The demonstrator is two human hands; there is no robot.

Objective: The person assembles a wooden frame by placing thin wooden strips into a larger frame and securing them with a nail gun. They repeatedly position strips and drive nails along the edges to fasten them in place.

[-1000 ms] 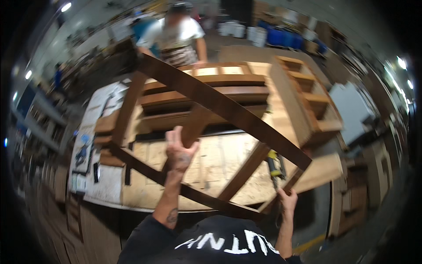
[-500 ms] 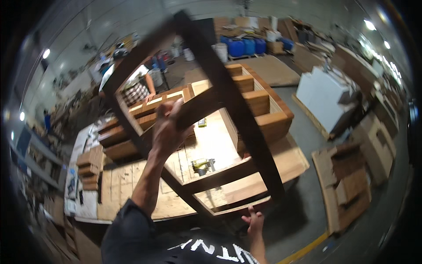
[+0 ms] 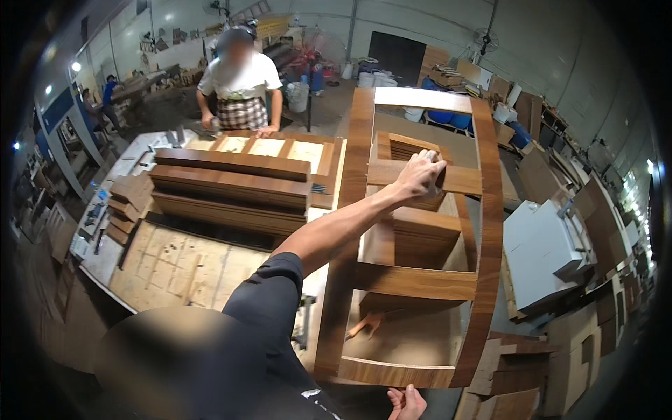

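Observation:
A long brown wooden frame [image 3: 488,241] with crossbars is tilted over the workbench. My left hand [image 3: 423,175] is closed round its upper crossbar, arm stretched across the frame's left side. At the frame's near end rail, my right hand [image 3: 408,404] has curled fingers with the tips against the edge; part of its grip is hidden. Through the openings shows a wooden carcass [image 3: 427,241] with several compartments. Below it an orange item [image 3: 367,325] lies blurred, its kind unclear.
Stacked brown boards [image 3: 231,185] lie on the bench [image 3: 175,262] to the left. Across it stands a co-worker [image 3: 241,87], hands by a slatted wooden panel [image 3: 287,150]. A white box-like block [image 3: 542,252] and cardboard sheets [image 3: 514,371] stand on the right.
The wooden frame has swung from a steep slant to roughly lengthwise and moved right, carried by my left hand. My right hand has come up to its near end. The view has turned left.

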